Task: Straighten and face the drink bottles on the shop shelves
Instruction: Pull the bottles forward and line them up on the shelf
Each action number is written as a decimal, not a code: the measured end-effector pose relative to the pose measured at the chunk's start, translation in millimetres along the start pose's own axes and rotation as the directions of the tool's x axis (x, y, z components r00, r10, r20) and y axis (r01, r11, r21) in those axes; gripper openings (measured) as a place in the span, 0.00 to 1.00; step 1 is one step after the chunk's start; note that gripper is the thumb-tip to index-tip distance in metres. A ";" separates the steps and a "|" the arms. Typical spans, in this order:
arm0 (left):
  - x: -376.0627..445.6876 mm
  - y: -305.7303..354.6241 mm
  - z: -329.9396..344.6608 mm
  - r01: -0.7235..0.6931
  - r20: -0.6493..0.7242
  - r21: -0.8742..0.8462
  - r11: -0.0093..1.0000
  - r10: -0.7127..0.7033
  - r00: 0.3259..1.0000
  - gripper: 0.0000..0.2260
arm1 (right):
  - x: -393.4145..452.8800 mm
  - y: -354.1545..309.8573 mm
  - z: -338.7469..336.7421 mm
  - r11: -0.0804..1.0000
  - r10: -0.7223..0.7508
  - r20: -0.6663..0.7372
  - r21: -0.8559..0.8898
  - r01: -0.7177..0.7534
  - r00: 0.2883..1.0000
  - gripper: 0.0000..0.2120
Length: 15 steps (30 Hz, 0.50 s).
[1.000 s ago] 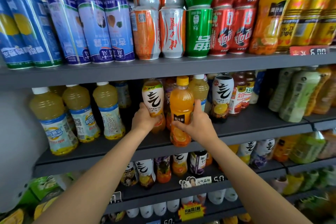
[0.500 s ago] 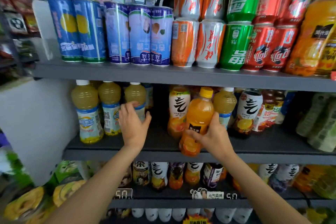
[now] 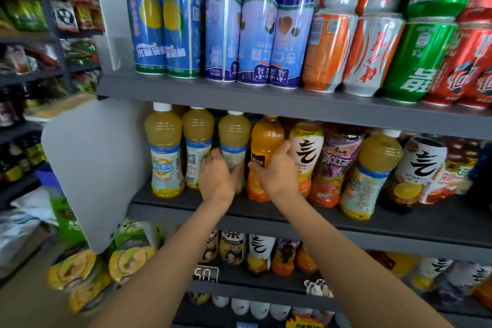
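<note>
Shop aisle, grey steel shelves, cans above, bottles on the middle shelf (image 3: 186,210) across the frame's centre. At far left of that shelf, a white end panel (image 3: 90,168); next, three pale juice bottles with white caps in a row. Left hand (image 3: 217,177) on the third pale bottle (image 3: 234,141), fingers curled round its label, grip closed on it. Just right, touching it, the orange bottle (image 3: 266,141), black label turned partly to the front; right hand (image 3: 279,173) wrapped round its waist, thumb across the label, grip closed on it. Further right, a white-labelled tea bottle (image 3: 306,154), a purple one, another pale juice, more tea.

Step in hand, judged: seating the orange bottle in the front row beside the pale juices while steadying the neighbour. Next move likely calls for setting it upright, twisting the label square to the aisle, then letting go without nudging the row.
</note>
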<state>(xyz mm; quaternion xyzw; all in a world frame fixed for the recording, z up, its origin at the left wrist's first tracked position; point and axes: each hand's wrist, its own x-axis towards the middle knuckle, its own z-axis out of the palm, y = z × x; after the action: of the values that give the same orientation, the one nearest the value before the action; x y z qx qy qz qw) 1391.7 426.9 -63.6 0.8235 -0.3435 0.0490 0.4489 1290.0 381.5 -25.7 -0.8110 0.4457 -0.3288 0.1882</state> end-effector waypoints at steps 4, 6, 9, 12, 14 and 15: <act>-0.3 -3.5 -4.6 -0.023 -0.008 0.007 1.000 0.023 1.000 0.22 | 18.2 -9.9 19.1 0.983 0.171 -0.039 0.066 -0.169 0.984 0.34; -0.8 -4.3 -6.0 -0.038 -0.012 0.031 0.999 0.039 0.999 0.22 | 24.1 -11.5 23.3 0.974 0.215 -0.038 0.082 -0.211 0.976 0.32; -0.8 -4.8 -4.5 -0.063 -0.019 0.055 0.996 0.065 0.998 0.22 | 29.9 -10.5 27.5 0.965 0.250 -0.043 0.093 -0.246 0.967 0.31; -2.3 -5.0 -3.0 -0.087 -0.019 0.074 0.994 0.088 0.996 0.22 | 33.6 -10.6 26.7 0.949 0.295 0.022 0.111 -0.296 0.955 0.29; -4.3 -6.3 -2.9 -0.083 -0.004 0.052 0.995 0.083 0.997 0.24 | 32.6 -10.5 24.3 0.934 0.320 0.074 0.143 -0.328 0.944 0.28; -5.9 -7.5 -2.8 -0.082 0.005 0.029 0.996 0.081 0.997 0.25 | 31.3 -9.7 23.8 0.928 0.323 0.094 0.161 -0.335 0.942 0.28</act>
<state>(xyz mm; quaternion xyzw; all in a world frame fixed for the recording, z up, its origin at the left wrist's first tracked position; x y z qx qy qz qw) 1392.5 434.9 -69.5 0.8154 -0.3770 0.0706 0.4336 1324.5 360.4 -25.4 -0.7155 0.5384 -0.3034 0.3256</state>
